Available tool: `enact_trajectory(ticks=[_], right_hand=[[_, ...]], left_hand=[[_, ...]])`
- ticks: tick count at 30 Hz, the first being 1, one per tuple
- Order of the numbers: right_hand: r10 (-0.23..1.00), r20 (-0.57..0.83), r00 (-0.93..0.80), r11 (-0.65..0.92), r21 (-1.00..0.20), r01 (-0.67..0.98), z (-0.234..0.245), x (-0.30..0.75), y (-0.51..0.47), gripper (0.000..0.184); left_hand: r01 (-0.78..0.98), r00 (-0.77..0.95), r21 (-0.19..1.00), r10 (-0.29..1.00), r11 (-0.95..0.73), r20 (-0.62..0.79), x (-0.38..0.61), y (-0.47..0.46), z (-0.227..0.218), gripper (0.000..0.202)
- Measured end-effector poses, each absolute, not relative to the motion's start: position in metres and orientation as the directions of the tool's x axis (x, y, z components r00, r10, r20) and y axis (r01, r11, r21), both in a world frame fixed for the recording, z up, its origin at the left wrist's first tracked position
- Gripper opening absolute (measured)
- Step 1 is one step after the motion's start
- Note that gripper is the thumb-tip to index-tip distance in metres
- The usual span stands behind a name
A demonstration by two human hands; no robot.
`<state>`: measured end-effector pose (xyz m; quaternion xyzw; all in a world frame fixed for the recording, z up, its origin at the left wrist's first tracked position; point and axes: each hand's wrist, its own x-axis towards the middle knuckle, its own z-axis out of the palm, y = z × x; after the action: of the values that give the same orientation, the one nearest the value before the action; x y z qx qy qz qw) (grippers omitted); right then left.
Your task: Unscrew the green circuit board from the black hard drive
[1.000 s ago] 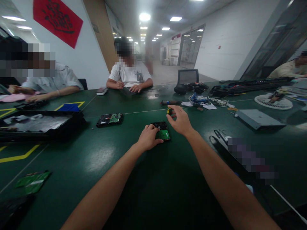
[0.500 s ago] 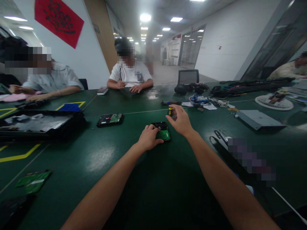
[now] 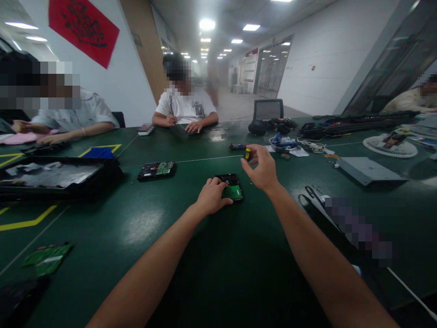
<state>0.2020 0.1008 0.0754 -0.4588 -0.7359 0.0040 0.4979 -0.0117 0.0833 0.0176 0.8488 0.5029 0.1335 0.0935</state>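
Observation:
A black hard drive with a green circuit board on top lies on the dark green table in front of me. My left hand rests on its left edge with curled fingers, holding it down. My right hand is lifted just right of and above the drive, fingers pinched on a small yellow-and-black screwdriver.
A second hard drive lies to the left, beside a black tray. A loose green board is near left. Another screwdriver, cables, a grey metal case and a white fan grille lie beyond. Other people sit around the table.
My right hand closed on the small yellow-and-black screwdriver and lifted it off the table, moving slightly right and up. My left hand stayed on the drive.

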Motion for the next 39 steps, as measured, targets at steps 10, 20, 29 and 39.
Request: enact_trajectory(ticks=[10, 20, 29, 39], right_hand=[[0.729, 0.684, -0.002, 0.406, -0.43, 0.806, 0.069, 0.226, 0.116, 0.038], [0.992, -0.05, 0.115, -0.124, -0.265, 0.956, 0.043, 0.25, 0.134, 0.022], [0.984, -0.129, 0.123, -0.15, -0.227, 0.962, 0.017, 0.25, 0.136, 0.025], [0.99, -0.095, 0.109, -0.129, -0.247, 0.96, 0.018, 0.256, 0.14, 0.023]], left_hand=[[0.82, 0.462, 0.317, 0.878, -0.477, 0.125, -0.013, 0.084, 0.017, 0.065], [0.821, 0.461, 0.323, 0.88, -0.472, 0.113, -0.013, 0.083, 0.019, 0.066], [0.83, 0.453, 0.315, 0.886, -0.46, 0.099, -0.013, 0.082, 0.021, 0.065], [0.831, 0.453, 0.308, 0.885, -0.463, 0.108, -0.012, 0.083, 0.019, 0.066]])
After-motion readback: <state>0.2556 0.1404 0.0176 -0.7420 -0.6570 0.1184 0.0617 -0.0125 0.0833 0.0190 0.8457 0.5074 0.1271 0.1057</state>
